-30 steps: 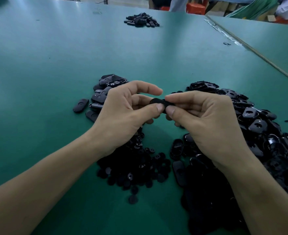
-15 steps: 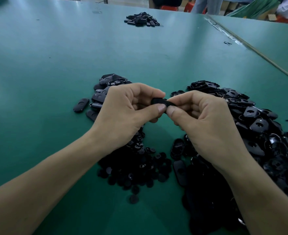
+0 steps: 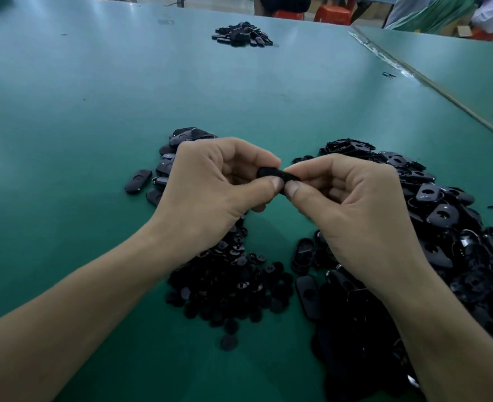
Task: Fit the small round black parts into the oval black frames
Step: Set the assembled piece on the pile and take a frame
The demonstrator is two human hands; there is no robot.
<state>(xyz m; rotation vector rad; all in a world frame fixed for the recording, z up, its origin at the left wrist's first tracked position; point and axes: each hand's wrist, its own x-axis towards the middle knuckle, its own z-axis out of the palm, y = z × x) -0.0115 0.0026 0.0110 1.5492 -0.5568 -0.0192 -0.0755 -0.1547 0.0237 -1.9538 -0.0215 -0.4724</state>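
An oval black frame (image 3: 271, 173) is held in the air between both hands above the green table. My left hand (image 3: 210, 192) pinches its left end with thumb and forefinger. My right hand (image 3: 355, 204) pinches its right end, both thumbs meeting on its near edge. Whether a round part sits in it is hidden by my fingers. Below my left hand lies a heap of small round black parts (image 3: 233, 288). A large heap of oval frames (image 3: 442, 227) spreads to the right, under my right wrist.
A small group of black oval pieces (image 3: 169, 166) lies behind my left hand, one piece (image 3: 137, 181) apart at the left. Another black pile (image 3: 242, 34) sits far back on the table (image 3: 65, 111). A table seam (image 3: 442, 91) runs diagonally at right. People stand beyond the far edge.
My left forefinger has curled down over the frame's left end, and both hands have closed tighter on it. The hands stay at about the same spot.
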